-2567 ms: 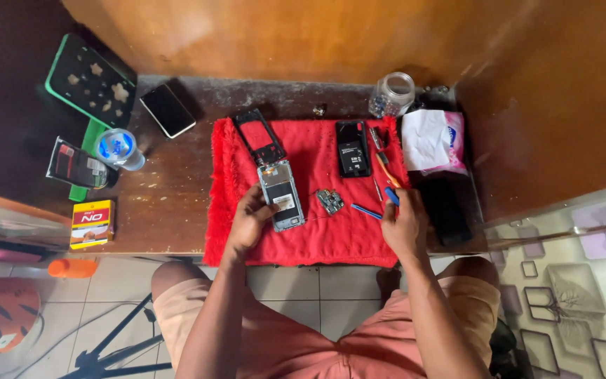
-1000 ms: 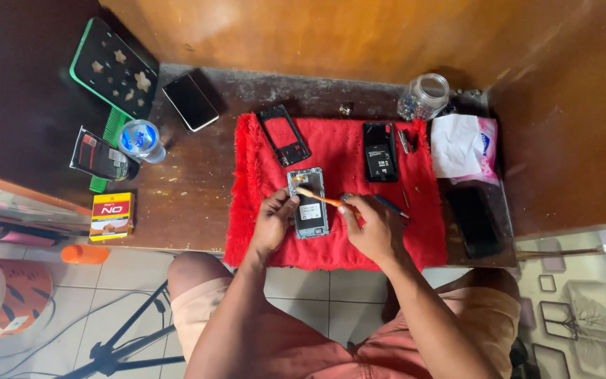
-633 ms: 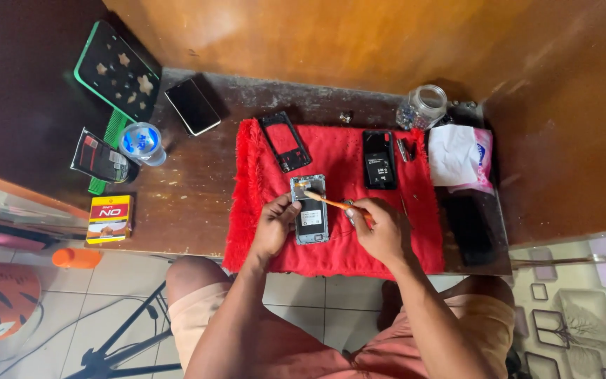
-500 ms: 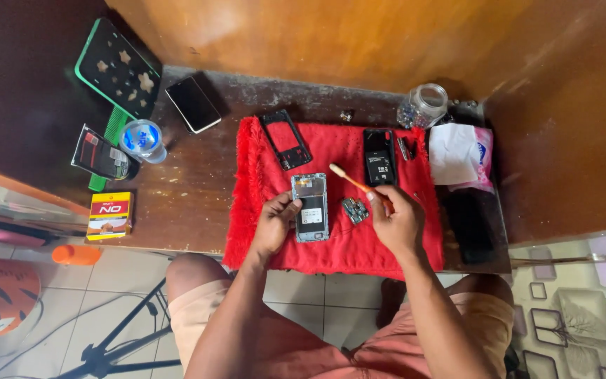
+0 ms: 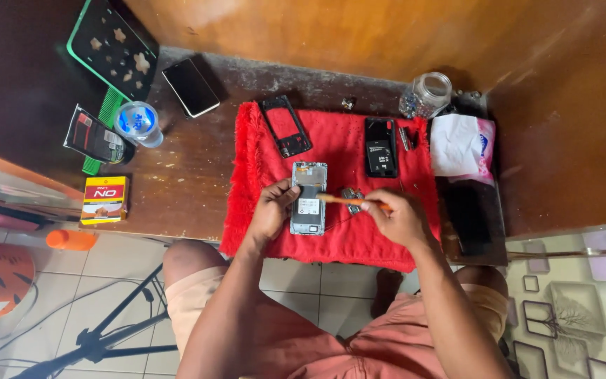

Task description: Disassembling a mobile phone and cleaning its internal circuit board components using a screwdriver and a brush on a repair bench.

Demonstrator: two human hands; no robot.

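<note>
Opened phone [image 5: 308, 198] lies face down on the red cloth [image 5: 331, 238], back cover off, insides showing, roughly mid-cloth near the desk's front edge. Left hand [image 5: 273, 210] rests on the cloth at the phone's left side, fingers curled and pressed against its edge, pinning it flat. Right hand [image 5: 400, 219] pinches an orange-handled tool [image 5: 351, 201] between thumb and fingers; which fingers exactly, cannot tell. Tool lies nearly level, tip pointing left and reaching the phone's right edge around its middle.

Step in hand, by my read: working on the phone's internals with the tool tip, either a screw or a prying point. Tip contact too small to confirm.

Next move calls for a steady left-hand hold so the phone does not slide on the cloth, and fine tip placement with light pressure; a slip could scratch the board.

Small metal parts [image 5: 350, 196] sit just beside the phone on its right, under the tool shaft. Black frame [image 5: 285, 126] lies at the cloth's upper left, black battery [image 5: 380, 147] upper right. Off the cloth: another phone [image 5: 191, 87] screen up, a glass jar [image 5: 426, 93], a white bag [image 5: 461, 144], a plastic cup [image 5: 138, 123], a yellow box [image 5: 104, 199].
</note>
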